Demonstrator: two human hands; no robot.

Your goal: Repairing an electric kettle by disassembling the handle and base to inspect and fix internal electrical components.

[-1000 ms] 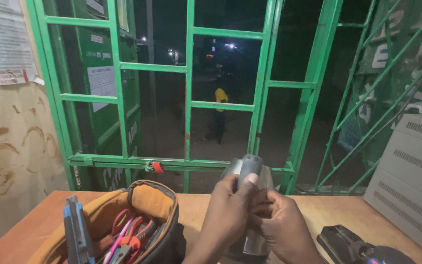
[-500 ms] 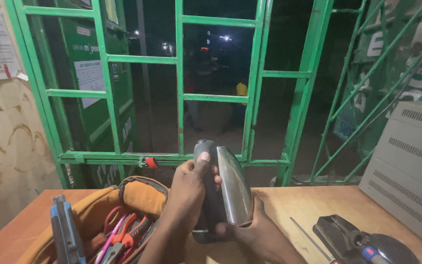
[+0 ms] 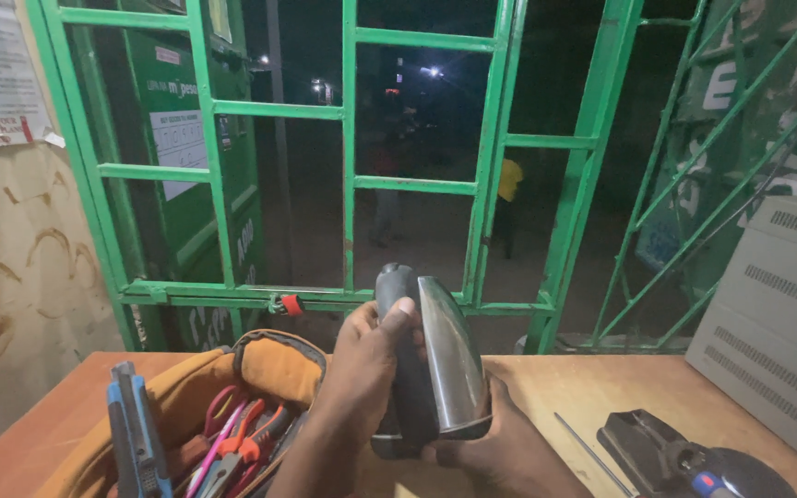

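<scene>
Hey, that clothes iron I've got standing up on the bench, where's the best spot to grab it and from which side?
Probably the dark handle, taken from the left. The iron stands on its heel, nose up, with the shiny soleplate facing right, so the handle side is the rounded, graspable one. The left hand already wraps it there, while the right hand steadies the base.

Both hands are taken up with the clothes iron [image 3: 431,355], held upright over the wooden table [image 3: 546,383]: the left hand [image 3: 362,369] wraps its dark body, the right hand [image 3: 491,443] props its base. To the left, the open orange tool bag [image 3: 232,387] full of pliers crowds that side. To the right, bare tabletop lies open up to a thin metal rod [image 3: 583,443] and a dark device [image 3: 684,456], with a grey vented casing [image 3: 777,314] beyond. The green window grille [image 3: 348,184] closes off the far edge.
</scene>
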